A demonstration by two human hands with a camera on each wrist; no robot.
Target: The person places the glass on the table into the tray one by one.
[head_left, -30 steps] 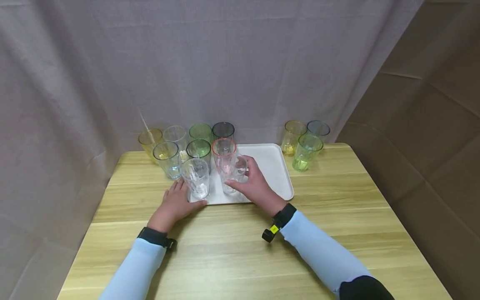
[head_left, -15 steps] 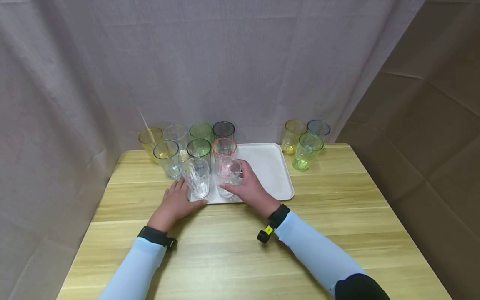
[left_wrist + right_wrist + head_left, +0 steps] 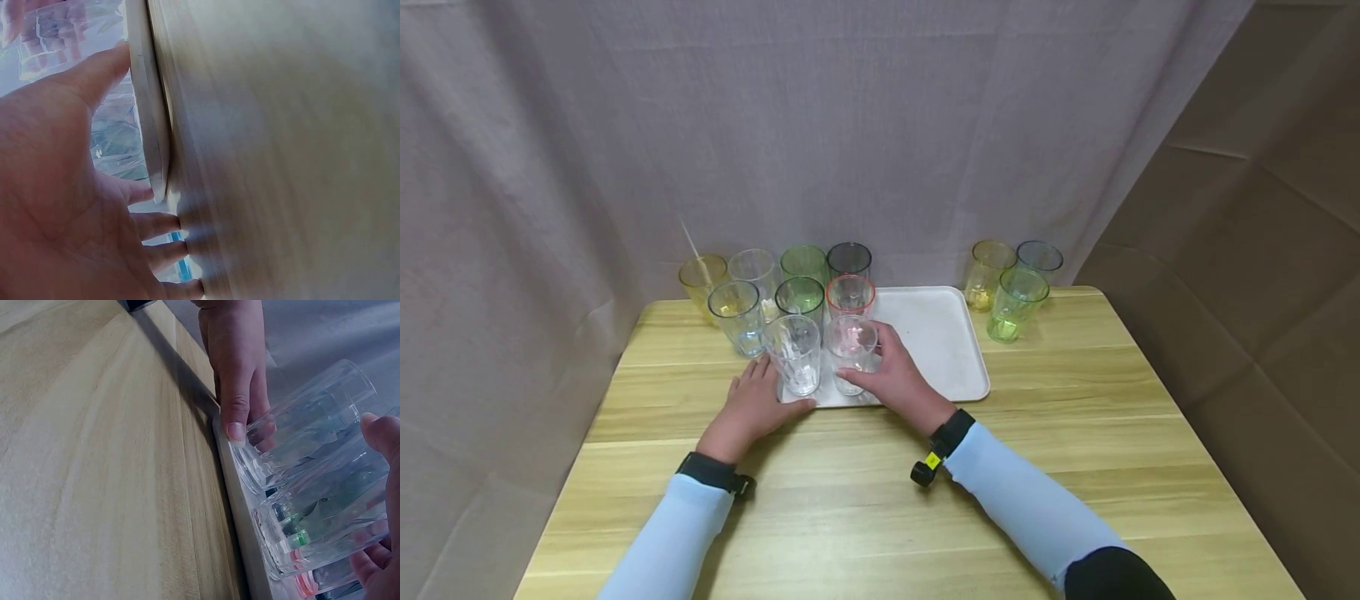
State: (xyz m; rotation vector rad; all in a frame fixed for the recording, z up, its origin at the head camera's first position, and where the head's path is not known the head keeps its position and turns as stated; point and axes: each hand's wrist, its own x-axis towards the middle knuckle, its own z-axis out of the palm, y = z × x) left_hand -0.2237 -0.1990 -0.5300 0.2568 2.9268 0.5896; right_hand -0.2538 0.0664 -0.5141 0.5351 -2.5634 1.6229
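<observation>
My right hand (image 3: 904, 379) grips a clear drinking glass (image 3: 848, 354) near the front edge of the white tray (image 3: 934, 337). In the right wrist view, thumb and fingers lie on opposite sides of this glass (image 3: 331, 506), its base close over the tray. Another clear glass (image 3: 797, 354) stands at the tray's front left corner. Around that corner my left hand (image 3: 751, 412) rests with spread fingers, its thumb on the tray's front edge. Directly behind the two clear glasses are a red-rimmed glass (image 3: 851, 292) and a dark-rimmed green glass (image 3: 800, 292).
Farther back stand a green glass (image 3: 804, 257) and a dark grey glass (image 3: 850, 255). Left of the tray are a yellow glass (image 3: 702, 279), a clear glass (image 3: 754, 268) and a bluish glass (image 3: 737, 321). Yellow (image 3: 989, 279), blue-rimmed and light green glasses (image 3: 1015, 308) stand at right.
My right hand has brought the held clear glass a little left and toward me, in front of the red-rimmed glass and upright. The left hand has stayed in place.
</observation>
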